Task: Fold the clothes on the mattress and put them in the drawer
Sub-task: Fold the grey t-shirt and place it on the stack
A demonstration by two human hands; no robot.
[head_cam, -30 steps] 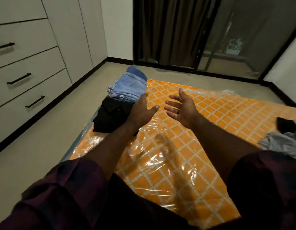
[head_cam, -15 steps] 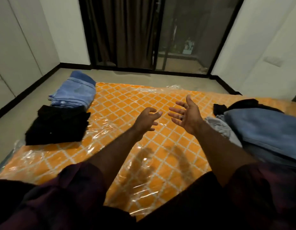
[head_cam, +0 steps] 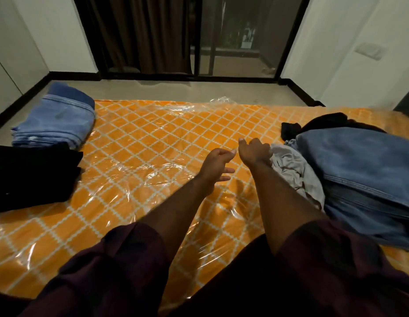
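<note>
Left hand (head_cam: 216, 164) loosely curled, empty, over mattress (head_cam: 153, 138) centre. Right hand (head_cam: 255, 149) against grey garment (head_cam: 290, 168), grip not discernible. Earlier, both palms spread apart.

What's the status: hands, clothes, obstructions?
Left hand empty, loosely curled. Right hand at edge of grey garment, grip unclear. Denim and black garment unfolded beside it; folded jeans, folded black stack at left. Nothing blocking.

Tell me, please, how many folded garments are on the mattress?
2: blue jeans at the far left corner; black garment just nearer. The unfolded pile might hide others.
</note>
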